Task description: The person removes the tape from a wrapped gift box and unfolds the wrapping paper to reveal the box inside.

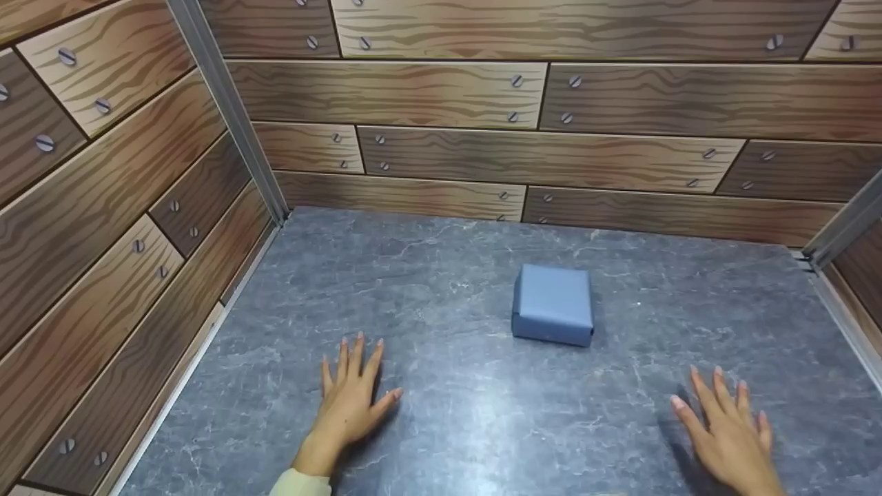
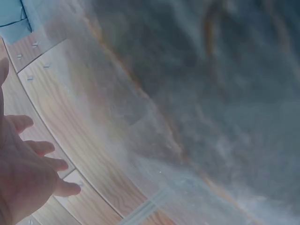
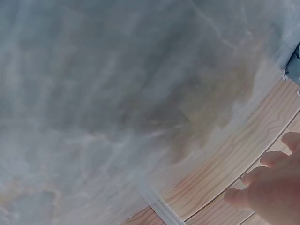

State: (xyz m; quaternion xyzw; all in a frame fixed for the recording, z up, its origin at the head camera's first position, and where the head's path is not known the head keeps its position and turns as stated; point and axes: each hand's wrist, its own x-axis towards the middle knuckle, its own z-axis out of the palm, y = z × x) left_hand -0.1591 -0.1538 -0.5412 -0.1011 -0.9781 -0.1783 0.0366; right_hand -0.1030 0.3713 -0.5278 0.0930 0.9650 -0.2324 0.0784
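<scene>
A blue wrapped box [image 1: 552, 303] sits on the grey marbled tabletop, right of the middle in the head view. My left hand [image 1: 351, 406] is at the lower left with its fingers spread, apart from the box and holding nothing. At the lower right, my right hand [image 1: 732, 437] also has its fingers extended and holds nothing. A corner of the blue box [image 2: 13, 21] shows at the upper left of the left wrist view, beyond the left hand [image 2: 28, 173]. In the right wrist view, part of the box [image 3: 294, 65] appears at the right edge, above the right hand [image 3: 269, 180].
The grey marbled tabletop [image 1: 427, 289] is bounded by wood-print panels at the back [image 1: 441, 155] and left [image 1: 124, 227]. Metal corner posts stand at the back left [image 1: 231, 103] and back right [image 1: 844, 217].
</scene>
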